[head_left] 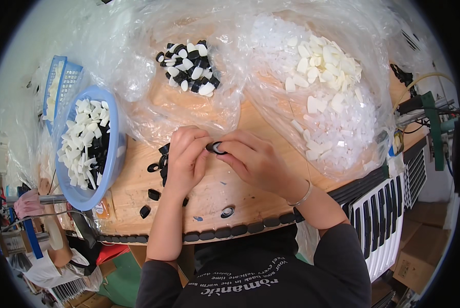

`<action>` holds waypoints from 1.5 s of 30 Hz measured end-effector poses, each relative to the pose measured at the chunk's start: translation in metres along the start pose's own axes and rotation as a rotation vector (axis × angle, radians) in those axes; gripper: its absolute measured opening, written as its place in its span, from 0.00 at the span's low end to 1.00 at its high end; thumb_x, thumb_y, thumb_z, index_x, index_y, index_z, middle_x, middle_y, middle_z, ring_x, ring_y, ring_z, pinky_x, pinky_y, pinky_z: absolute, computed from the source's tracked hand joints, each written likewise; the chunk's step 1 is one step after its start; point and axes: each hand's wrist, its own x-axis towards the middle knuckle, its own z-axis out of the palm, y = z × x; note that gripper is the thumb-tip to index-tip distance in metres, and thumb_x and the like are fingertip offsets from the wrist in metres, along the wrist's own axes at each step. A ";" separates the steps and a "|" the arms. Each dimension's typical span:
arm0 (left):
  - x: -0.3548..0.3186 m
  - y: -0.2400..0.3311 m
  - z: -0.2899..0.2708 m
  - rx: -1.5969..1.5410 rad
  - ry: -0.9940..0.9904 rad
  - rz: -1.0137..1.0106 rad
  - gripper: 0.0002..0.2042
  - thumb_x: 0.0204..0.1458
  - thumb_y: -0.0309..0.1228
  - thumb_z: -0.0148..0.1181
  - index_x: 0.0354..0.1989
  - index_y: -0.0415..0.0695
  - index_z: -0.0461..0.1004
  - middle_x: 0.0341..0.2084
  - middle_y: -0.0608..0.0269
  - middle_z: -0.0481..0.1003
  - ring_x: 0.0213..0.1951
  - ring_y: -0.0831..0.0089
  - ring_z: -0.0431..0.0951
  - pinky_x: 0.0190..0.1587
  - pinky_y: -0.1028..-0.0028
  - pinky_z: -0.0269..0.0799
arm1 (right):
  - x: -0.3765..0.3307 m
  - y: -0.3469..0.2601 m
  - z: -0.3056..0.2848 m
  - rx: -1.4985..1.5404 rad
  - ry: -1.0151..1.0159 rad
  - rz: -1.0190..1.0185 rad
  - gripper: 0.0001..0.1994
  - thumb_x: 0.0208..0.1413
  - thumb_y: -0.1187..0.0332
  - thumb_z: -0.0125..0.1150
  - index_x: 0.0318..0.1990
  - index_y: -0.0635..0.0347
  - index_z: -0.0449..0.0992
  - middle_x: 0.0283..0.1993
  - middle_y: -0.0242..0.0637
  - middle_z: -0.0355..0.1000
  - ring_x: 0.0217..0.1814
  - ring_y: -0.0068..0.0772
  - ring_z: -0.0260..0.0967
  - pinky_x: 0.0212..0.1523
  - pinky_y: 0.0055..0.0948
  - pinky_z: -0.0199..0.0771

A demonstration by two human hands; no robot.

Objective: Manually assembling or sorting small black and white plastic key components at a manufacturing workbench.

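Black oval ring (216, 148) sits pinched between both my hands, just above the middle of the desk (209, 197). Left hand (186, 159) has a narrow grip on its left edge, fingertips closed on it; right hand (255, 161) closes on its right side, thumb and forefinger tight. A white insert looks half-seated in the ring, can't confirm.

Around the ring: loose black ovals (154, 180) lie on the desk just left of my left hand, one more with a white centre (228, 211) near the front edge. Blue basket (89, 146) of mixed white and black pieces stands at the desk's left end. Clear bag with black-and-white parts (189, 66) lies behind my hands, bag of white parts (325, 77) to the back right.

Risks as I see them:
- Ring is small and held by fingertips only; a skewed push could pop it out, and it would bounce off the front edge.
- Left wrist is close to the loose ovals; a sweep knocks them off.
- Bag film is slack near my knuckles and could snag.
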 end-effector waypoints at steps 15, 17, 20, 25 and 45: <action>-0.001 0.015 0.019 0.101 0.191 0.094 0.25 0.35 0.19 0.68 0.47 0.33 0.71 0.40 0.50 0.74 0.41 0.54 0.74 0.45 0.64 0.70 | 0.000 0.003 0.007 -0.010 0.106 0.056 0.08 0.46 0.78 0.65 0.35 0.64 0.74 0.34 0.41 0.71 0.30 0.38 0.70 0.29 0.29 0.72; -0.001 0.015 0.020 0.152 0.228 0.137 0.25 0.34 0.18 0.67 0.47 0.31 0.72 0.39 0.49 0.75 0.39 0.54 0.74 0.43 0.65 0.71 | -0.001 0.002 0.008 -0.014 0.131 0.029 0.08 0.46 0.77 0.65 0.35 0.65 0.73 0.34 0.40 0.70 0.31 0.38 0.70 0.30 0.29 0.72; -0.002 0.014 0.017 0.185 0.251 0.172 0.24 0.33 0.17 0.66 0.45 0.30 0.74 0.37 0.49 0.75 0.37 0.55 0.75 0.40 0.66 0.72 | -0.004 -0.002 0.012 -0.026 0.115 0.047 0.08 0.46 0.77 0.65 0.35 0.65 0.73 0.35 0.41 0.70 0.32 0.39 0.70 0.31 0.30 0.72; -0.003 0.013 0.017 0.162 0.267 0.181 0.24 0.33 0.17 0.65 0.45 0.30 0.74 0.37 0.49 0.75 0.37 0.55 0.75 0.40 0.66 0.72 | -0.005 -0.003 0.012 -0.050 0.098 0.037 0.08 0.47 0.76 0.64 0.35 0.65 0.74 0.35 0.40 0.70 0.32 0.39 0.70 0.31 0.30 0.72; -0.001 0.011 0.008 0.055 0.268 0.042 0.22 0.34 0.14 0.65 0.44 0.34 0.73 0.39 0.51 0.76 0.40 0.59 0.74 0.45 0.67 0.70 | 0.006 0.019 -0.009 -0.124 0.251 -0.020 0.06 0.47 0.73 0.65 0.34 0.62 0.76 0.33 0.37 0.73 0.30 0.32 0.72 0.28 0.26 0.72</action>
